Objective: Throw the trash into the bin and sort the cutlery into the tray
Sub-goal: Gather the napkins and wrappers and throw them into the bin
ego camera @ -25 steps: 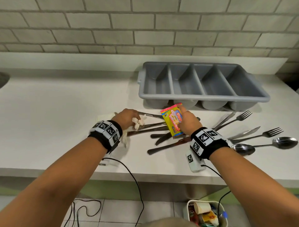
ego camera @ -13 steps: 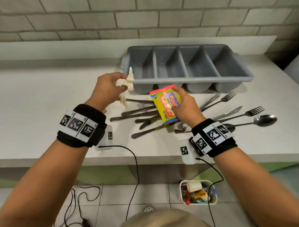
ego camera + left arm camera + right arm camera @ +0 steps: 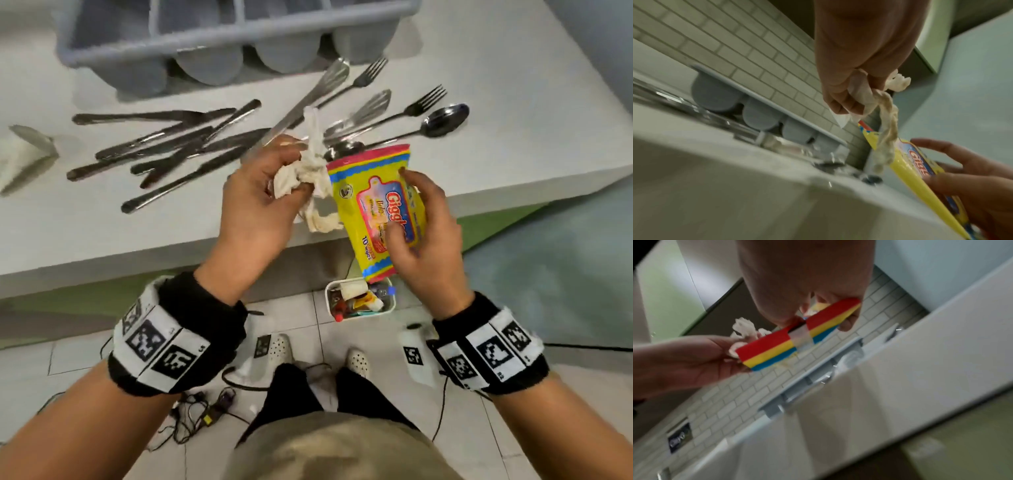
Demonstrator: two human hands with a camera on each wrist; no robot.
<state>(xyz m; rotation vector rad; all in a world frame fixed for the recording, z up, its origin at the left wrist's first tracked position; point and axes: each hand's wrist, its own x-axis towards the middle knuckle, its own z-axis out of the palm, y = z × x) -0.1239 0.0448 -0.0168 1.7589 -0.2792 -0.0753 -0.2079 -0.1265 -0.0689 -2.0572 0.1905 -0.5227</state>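
Observation:
My left hand grips a crumpled white tissue, its twisted tail hanging down. My right hand holds a yellow wipes packet with red and blue ends. Both hands hover past the counter's front edge, above a small white bin on the floor, filled with trash. Several knives, forks and spoons lie on the white counter. The grey cutlery tray stands at the back, its compartments cut off by the frame's top.
A folded white napkin lies at the counter's left edge. Cables and small white tagged devices hang or lie near my feet on the tiled floor. A brick wall backs the counter.
Both hands have lifted the tissue and the packet off the counter and drawn them back over its front edge, above the bin. My head has tilted down.

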